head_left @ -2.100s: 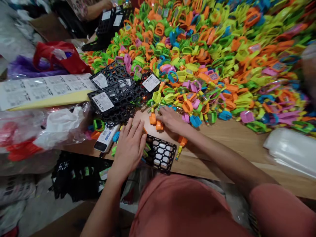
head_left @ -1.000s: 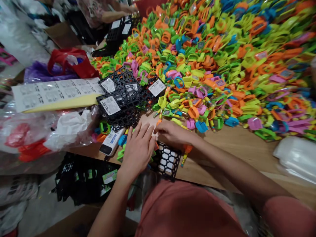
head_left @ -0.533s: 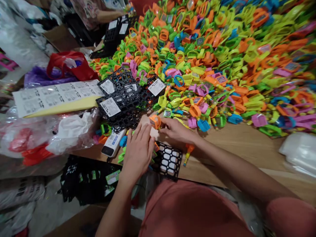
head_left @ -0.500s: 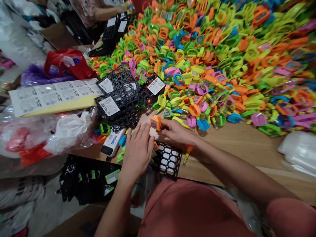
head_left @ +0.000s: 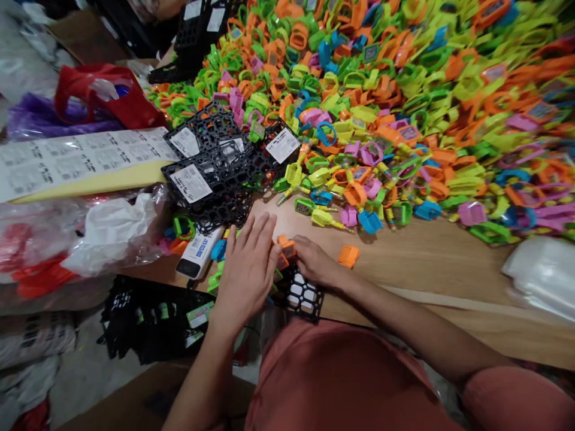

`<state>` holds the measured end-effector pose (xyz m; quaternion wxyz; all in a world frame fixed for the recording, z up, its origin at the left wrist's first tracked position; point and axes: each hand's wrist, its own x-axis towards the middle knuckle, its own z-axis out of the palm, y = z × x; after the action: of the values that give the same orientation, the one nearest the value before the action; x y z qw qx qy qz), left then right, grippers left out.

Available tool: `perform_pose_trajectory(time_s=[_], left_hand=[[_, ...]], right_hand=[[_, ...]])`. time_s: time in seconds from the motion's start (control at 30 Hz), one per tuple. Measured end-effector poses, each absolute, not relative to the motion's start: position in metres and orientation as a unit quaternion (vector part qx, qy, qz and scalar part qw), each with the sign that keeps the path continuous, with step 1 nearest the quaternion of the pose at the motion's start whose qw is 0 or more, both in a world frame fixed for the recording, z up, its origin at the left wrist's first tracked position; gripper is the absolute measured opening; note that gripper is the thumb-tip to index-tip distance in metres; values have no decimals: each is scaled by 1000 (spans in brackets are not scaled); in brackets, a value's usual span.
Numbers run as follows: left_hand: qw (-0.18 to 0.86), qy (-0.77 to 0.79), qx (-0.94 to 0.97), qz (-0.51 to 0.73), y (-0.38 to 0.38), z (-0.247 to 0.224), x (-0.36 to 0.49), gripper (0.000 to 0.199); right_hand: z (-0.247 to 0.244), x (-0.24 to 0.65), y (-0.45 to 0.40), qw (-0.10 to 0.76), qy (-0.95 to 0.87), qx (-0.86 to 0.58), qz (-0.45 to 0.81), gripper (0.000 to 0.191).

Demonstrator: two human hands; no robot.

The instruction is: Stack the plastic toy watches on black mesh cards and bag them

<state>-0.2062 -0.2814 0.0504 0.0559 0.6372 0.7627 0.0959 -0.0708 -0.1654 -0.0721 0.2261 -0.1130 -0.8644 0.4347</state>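
Observation:
My left hand [head_left: 248,263] lies nearly flat, fingers outstretched, over a row of small colored pieces at the table's front edge. Green and blue pieces [head_left: 218,250] peek out at its left side. My right hand [head_left: 311,258] is closed on an orange toy watch [head_left: 286,246] beside my left thumb. Under and in front of my right hand is a black grid tray [head_left: 305,294] with white areas showing through its openings. A single orange piece [head_left: 348,256] rests on the wood just right of my right hand. What lies beneath my left palm is hidden.
A large heap of colored toy watches [head_left: 381,120] covers the back of the table. Black grids with labels [head_left: 193,182], a white phone-like device [head_left: 200,254], a label sheet [head_left: 85,158] and a red bag [head_left: 108,96] are on the left. Clear plastic bags [head_left: 541,275] lie at right.
My right hand has moved down toward the grid tray with the orange watch. An orange piece now shows on the wood to its right. The view has shifted slightly.

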Motion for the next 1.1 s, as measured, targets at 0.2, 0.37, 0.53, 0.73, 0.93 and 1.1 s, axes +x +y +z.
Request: perform_pose_trajectory(time_s=[0.2,0.37,0.53,0.73,0.93,1.1], left_hand=[[61,731,678,53,-282,58,-207,41],[37,775,626,77,-278,57,-207,38],[34,806,582,104,-268,54,-213,40],[55,787,601,129,-280,59,-212,50],[40,779,619,87,-283,50,-206,52],[28,780,620,83,-281,46,-205,52]], right_hand=[[-53,-74,-163,150,-912,-108,366,18],[-17,-4,-169,190,-897,-196,347,16],[-27,68,-183,42,-923,-290,251,19],[-35,71,-188,145,-877,-338,309,10],[-29,7,-203,178,-759,-280,560,33],[-44,-37,-214,197,-690,-232,657,46]])
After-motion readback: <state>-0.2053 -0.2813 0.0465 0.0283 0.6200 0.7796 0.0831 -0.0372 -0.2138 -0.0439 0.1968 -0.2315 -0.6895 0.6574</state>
